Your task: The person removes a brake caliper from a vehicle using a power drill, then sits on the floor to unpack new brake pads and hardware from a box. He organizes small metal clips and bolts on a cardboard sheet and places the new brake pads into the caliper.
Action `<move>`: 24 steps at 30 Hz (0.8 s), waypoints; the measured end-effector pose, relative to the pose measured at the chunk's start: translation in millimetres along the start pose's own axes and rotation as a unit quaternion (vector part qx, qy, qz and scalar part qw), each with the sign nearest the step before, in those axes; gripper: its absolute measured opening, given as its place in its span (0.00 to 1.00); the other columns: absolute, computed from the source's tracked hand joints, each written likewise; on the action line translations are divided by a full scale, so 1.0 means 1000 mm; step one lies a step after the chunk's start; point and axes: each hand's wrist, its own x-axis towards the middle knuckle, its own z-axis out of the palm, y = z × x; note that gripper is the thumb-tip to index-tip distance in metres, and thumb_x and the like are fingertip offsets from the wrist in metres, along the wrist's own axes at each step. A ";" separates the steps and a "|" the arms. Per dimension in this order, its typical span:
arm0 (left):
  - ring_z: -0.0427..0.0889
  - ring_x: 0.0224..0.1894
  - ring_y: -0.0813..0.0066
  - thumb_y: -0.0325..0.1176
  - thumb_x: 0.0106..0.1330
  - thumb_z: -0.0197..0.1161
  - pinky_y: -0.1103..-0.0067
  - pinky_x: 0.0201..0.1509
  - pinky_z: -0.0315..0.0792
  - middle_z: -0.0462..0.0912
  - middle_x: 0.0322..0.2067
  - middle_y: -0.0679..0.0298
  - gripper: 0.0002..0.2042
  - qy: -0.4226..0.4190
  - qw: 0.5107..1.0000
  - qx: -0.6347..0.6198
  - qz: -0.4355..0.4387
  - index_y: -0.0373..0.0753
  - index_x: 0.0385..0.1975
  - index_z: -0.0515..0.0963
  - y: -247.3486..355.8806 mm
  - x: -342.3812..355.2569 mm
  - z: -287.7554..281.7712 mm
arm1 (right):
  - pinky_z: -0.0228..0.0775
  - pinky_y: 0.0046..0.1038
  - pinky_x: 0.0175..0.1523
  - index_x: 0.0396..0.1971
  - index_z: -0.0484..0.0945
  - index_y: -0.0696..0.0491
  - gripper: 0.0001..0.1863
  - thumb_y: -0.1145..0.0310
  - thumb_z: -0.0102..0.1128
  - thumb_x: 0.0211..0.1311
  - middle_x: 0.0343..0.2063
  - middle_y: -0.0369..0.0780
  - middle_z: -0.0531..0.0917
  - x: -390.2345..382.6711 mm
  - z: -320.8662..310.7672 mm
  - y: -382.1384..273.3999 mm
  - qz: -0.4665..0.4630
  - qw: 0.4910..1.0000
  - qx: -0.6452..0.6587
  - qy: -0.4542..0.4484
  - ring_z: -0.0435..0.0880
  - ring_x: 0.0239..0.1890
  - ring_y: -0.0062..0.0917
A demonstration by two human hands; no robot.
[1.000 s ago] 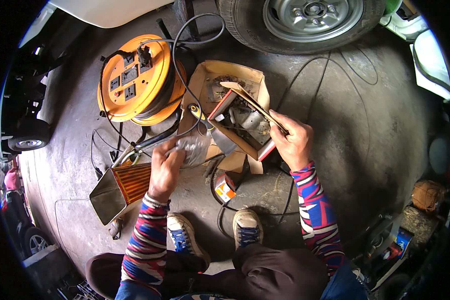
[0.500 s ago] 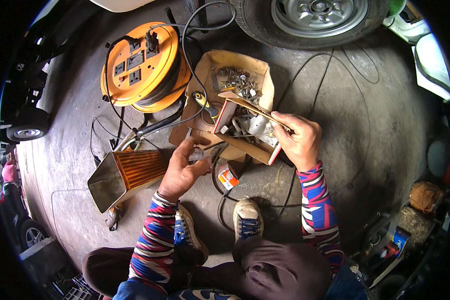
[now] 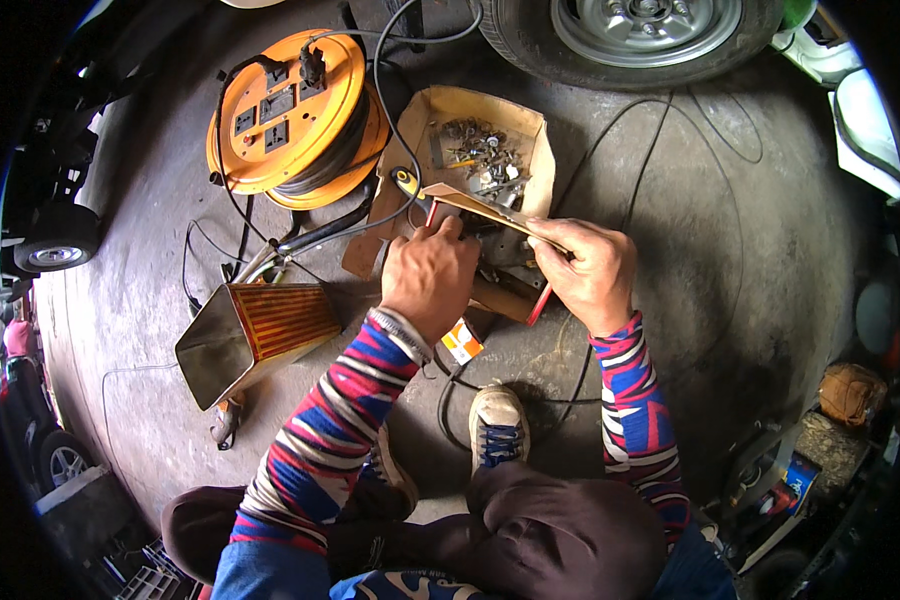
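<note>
My right hand [image 3: 582, 275] grips the raised cardboard flap of a small box with red edges [image 3: 502, 295], between thumb and fingers. My left hand [image 3: 428, 275] is over that box's left part, its fingers curled down inside, their tips and anything in them hidden. The small box lies on the front part of a larger open cardboard tray [image 3: 535, 130] holding assorted small metal fasteners [image 3: 485, 150]. A yellow-and-black handled tool [image 3: 405, 182] sticks out at the tray's left. Just below the hands lies an orange-and-white carton [image 3: 462, 343].
An orange cable reel with sockets [image 3: 280, 110] stands upper left; loose cables cross the floor [image 3: 720, 260]. A metal housing with striped amber lens [image 3: 285, 325] lies left. Vehicle wheels [image 3: 630, 55] stand at back and far left. Tools and a brown bag [image 3: 850, 392] are lower right.
My left hand moved right and up into the small box; the clear plastic piece it held is out of sight. My right hand still grips the flap. The whole scene sits slightly higher in view.
</note>
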 end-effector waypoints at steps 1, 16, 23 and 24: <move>0.85 0.43 0.56 0.30 0.56 0.65 0.63 0.45 0.80 0.81 0.41 0.58 0.06 -0.019 1.000 0.022 0.011 0.42 0.33 0.85 0.000 0.003 0.002 | 0.82 0.30 0.38 0.37 0.89 0.57 0.08 0.74 0.71 0.57 0.33 0.46 0.90 -0.001 0.001 0.000 0.004 1.000 -0.002 -0.004 0.91 0.34 0.36; 0.87 0.36 0.48 0.28 0.55 0.63 0.62 0.42 0.82 0.86 0.32 0.51 0.09 -0.019 0.991 -0.120 0.064 0.39 0.36 0.85 -0.023 0.013 -0.018 | 0.80 0.33 0.36 0.37 0.90 0.53 0.08 0.72 0.69 0.57 0.32 0.47 0.89 -0.008 0.011 0.032 0.046 0.998 0.016 -0.034 0.90 0.34 0.40; 0.87 0.38 0.49 0.26 0.52 0.64 0.62 0.41 0.81 0.85 0.32 0.51 0.09 -0.002 0.993 -0.116 0.038 0.38 0.34 0.83 -0.013 0.006 -0.013 | 0.80 0.33 0.39 0.37 0.89 0.55 0.08 0.72 0.70 0.58 0.33 0.47 0.89 -0.020 0.016 0.054 0.076 0.996 0.015 -0.041 0.91 0.35 0.40; 0.87 0.38 0.49 0.26 0.53 0.65 0.61 0.42 0.81 0.85 0.33 0.50 0.10 0.020 0.993 -0.105 0.045 0.38 0.35 0.83 -0.012 0.007 -0.012 | 0.80 0.34 0.38 0.37 0.89 0.53 0.08 0.71 0.69 0.57 0.33 0.47 0.88 -0.021 0.016 0.056 0.086 0.995 0.025 -0.034 0.90 0.35 0.41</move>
